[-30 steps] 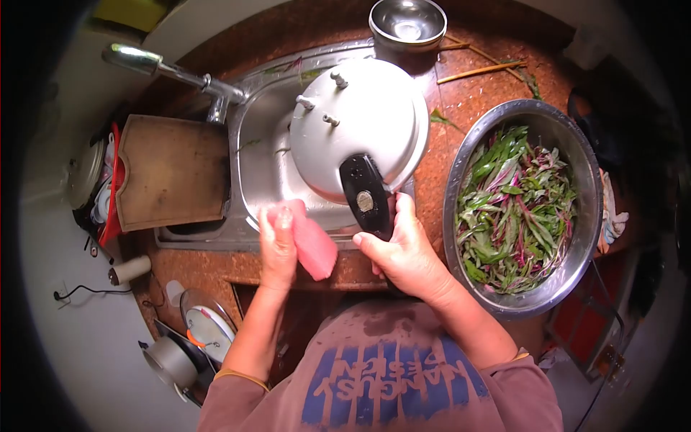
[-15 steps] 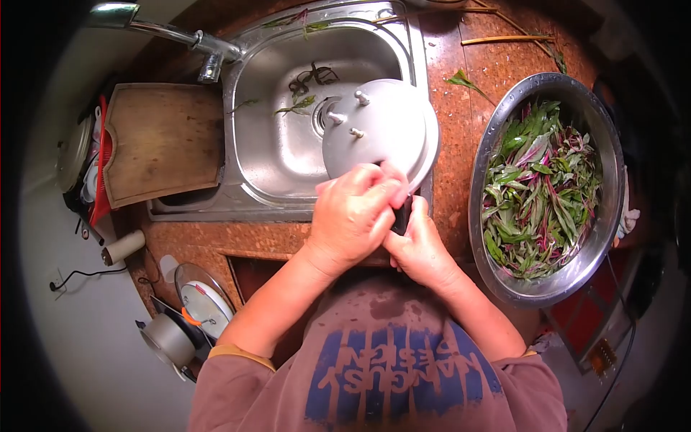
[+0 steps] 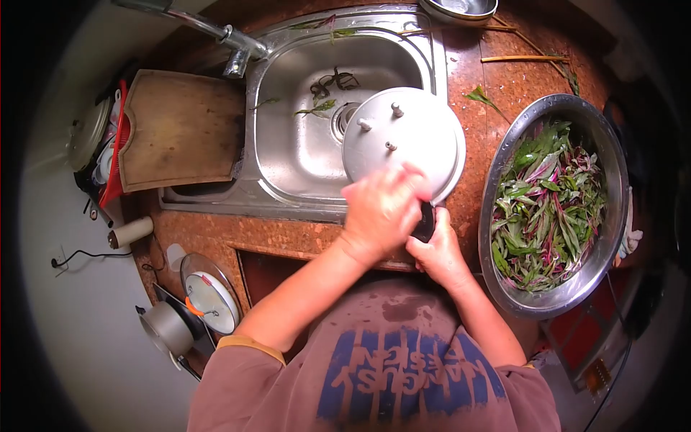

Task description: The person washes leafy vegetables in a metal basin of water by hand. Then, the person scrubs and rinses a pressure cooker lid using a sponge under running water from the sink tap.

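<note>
A pale metal pressure cooker lid with three short studs on top is over the right side of the sink. My right hand is closed around its black handle, at the side nearest my body. Smeared by motion, my left hand is at the lid's near edge beside the handle. Its fingers hide part of that edge, and their grip is unclear. Whether a pot sits under the lid cannot be seen. Dark stalks and a green sprig lie in the sink near the drain.
Right of the lid stands a large metal basin of green and purple leaves. A wooden cutting board lies across the sink's left side, below the faucet. Thin sticks and a metal bowl are on the far counter.
The view has shifted, so the scene sits further right and lower. My left hand has moved off my right hand and is now blurred; my right hand stays on the handle.
</note>
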A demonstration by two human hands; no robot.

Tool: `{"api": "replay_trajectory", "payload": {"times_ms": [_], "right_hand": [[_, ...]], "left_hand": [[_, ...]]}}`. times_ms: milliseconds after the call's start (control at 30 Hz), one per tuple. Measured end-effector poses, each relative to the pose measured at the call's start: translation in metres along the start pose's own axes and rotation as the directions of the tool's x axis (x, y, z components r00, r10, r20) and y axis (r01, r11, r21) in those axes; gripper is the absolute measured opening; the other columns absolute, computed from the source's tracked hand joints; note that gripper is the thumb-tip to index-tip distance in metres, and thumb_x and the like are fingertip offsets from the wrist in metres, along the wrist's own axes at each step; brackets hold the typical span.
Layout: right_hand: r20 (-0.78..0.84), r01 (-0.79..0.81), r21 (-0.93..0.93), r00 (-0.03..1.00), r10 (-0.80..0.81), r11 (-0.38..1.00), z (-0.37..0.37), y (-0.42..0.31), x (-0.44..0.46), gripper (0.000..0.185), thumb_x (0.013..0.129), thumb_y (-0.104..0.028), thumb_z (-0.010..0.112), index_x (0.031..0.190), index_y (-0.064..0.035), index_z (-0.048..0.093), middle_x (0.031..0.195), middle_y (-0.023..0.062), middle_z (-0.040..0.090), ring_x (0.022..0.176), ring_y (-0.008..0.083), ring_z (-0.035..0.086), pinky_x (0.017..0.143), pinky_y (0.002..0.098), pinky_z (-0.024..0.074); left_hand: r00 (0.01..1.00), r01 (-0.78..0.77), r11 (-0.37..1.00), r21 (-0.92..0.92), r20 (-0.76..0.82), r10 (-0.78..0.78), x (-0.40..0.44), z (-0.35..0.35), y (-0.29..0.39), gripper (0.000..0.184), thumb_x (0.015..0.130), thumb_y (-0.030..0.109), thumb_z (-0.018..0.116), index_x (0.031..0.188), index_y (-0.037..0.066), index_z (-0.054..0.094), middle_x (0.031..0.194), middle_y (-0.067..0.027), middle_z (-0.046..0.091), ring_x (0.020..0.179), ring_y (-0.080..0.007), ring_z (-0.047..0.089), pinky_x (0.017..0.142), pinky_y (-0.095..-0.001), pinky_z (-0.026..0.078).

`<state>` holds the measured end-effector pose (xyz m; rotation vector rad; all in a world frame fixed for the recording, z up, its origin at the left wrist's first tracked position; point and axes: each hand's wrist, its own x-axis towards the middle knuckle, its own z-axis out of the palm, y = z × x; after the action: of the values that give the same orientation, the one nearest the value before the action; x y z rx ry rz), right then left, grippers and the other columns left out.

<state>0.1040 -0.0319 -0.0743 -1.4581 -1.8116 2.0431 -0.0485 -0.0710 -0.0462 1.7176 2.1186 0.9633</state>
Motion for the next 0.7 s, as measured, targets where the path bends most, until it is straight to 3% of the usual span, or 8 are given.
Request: {"api": "replay_trajectory", "payload": {"times_ms": [33, 100, 167, 233, 333, 500, 567, 700], "right_hand": [[-0.008, 0.003, -0.024, 1.0, -0.003, 1.0, 0.0, 0.006, 0.001, 0.063, 0.076, -0.015, 0.074, 0.122, 0.0042, 0.036, 0.09, 0.0204, 0.063, 0.066, 0.025, 0.064, 0.055, 0.036, 0.0532], [-0.004, -0.036, -0.03, 0.999, 0.036, 0.999, 0.0, 0.001, -0.001, 0.064, 0.075, -0.017, 0.076, 0.122, 0.0043, 0.038, 0.094, 0.0238, 0.063, 0.073, 0.0298, 0.067, 0.06, 0.0384, 0.0547], [0.017, -0.117, 0.003, 0.993, 0.117, 0.993, -0.004, -0.012, -0.006, 0.064, 0.075, -0.017, 0.076, 0.121, 0.0046, 0.038, 0.095, 0.0251, 0.063, 0.074, 0.0317, 0.067, 0.061, 0.0396, 0.0547], [-0.029, -0.012, -0.076, 1.0, 0.01, 0.997, 0.001, 0.003, -0.004, 0.06, 0.076, -0.014, 0.074, 0.119, 0.0047, 0.037, 0.087, 0.0223, 0.063, 0.064, 0.0305, 0.067, 0.054, 0.039, 0.0536], [0.001, -0.096, -0.106, 0.995, 0.096, 0.99, 0.0, -0.01, -0.007, 0.056, 0.077, -0.012, 0.073, 0.116, 0.0052, 0.037, 0.083, 0.0211, 0.064, 0.059, 0.0305, 0.066, 0.053, 0.0392, 0.0532], [-0.015, -0.159, -0.141, 0.987, 0.158, 0.977, -0.001, -0.015, -0.003, 0.052, 0.076, -0.009, 0.07, 0.113, 0.006, 0.038, 0.082, 0.0254, 0.064, 0.066, 0.0361, 0.067, 0.06, 0.0422, 0.0545], [-0.055, -0.078, -0.176, 0.996, 0.069, 0.981, 0.002, 0.007, 0.003, 0.052, 0.075, -0.009, 0.069, 0.114, 0.0062, 0.039, 0.084, 0.0279, 0.065, 0.074, 0.0404, 0.067, 0.067, 0.0445, 0.054], [-0.115, -0.075, -0.19, 0.992, 0.054, 0.979, 0.005, 0.008, 0.003, 0.053, 0.074, -0.011, 0.07, 0.116, 0.0073, 0.042, 0.088, 0.0313, 0.065, 0.087, 0.0466, 0.064, 0.077, 0.0479, 0.0516]], "left_hand": [[0.999, -0.042, 0.994, 0.1, -0.027, 0.045, -0.012, 0.004, 0.007, 0.032, 0.072, 0.004, 0.063, 0.104, 0.009, 0.064, 0.1, -0.0119, 0.059, 0.086, -0.031, 0.062, 0.077, -0.0404, 0.052], [0.999, -0.037, 0.998, 0.043, -0.013, 0.038, -0.017, 0.002, -0.005, 0.04, 0.074, 0.004, 0.062, 0.113, 0.008, 0.061, 0.105, -0.0147, 0.057, 0.089, -0.0332, 0.061, 0.079, -0.041, 0.052], [0.99, 0.095, 0.992, 0.079, -0.111, -0.086, -0.018, -0.002, -0.024, 0.038, 0.076, 0.003, 0.059, 0.113, 0.009, 0.061, 0.104, -0.0138, 0.057, 0.092, -0.033, 0.06, 0.081, -0.0413, 0.051], [0.961, 0.26, 0.963, 0.068, -0.116, -0.251, -0.015, -0.007, -0.046, 0.023, 0.08, 0.005, 0.059, 0.1, 0.016, 0.062, 0.098, -0.01, 0.055, 0.089, -0.0317, 0.059, 0.078, -0.0414, 0.052], [0.916, 0.358, 0.933, 0.034, -0.207, -0.344, -0.006, -0.003, -0.087, 0.02, 0.081, 0.005, 0.059, 0.097, 0.017, 0.062, 0.097, -0.0094, 0.055, 0.089, -0.0315, 0.059, 0.078, -0.0412, 0.051], [0.96, 0.256, 0.958, 0.125, -0.151, -0.237, -0.008, -0.007, -0.052, 0.017, 0.083, 0.006, 0.056, 0.096, 0.015, 0.063, 0.094, -0.0095, 0.056, 0.085, -0.0308, 0.061, 0.077, -0.0408, 0.051], [0.997, 0.027, 1.0, -0.006, -0.077, -0.028, -0.007, -0.009, -0.02, 0.018, 0.079, 0.006, 0.057, 0.096, 0.012, 0.062, 0.092, -0.0091, 0.056, 0.081, -0.029, 0.06, 0.075, -0.0409, 0.051], [0.991, -0.13, 0.981, 0.143, 0.035, 0.127, 0.008, 0.007, 0.003, 0.018, 0.074, 0.008, 0.061, 0.092, 0.011, 0.062, 0.096, -0.0049, 0.059, 0.08, -0.0238, 0.063, 0.066, -0.0366, 0.052]]}}
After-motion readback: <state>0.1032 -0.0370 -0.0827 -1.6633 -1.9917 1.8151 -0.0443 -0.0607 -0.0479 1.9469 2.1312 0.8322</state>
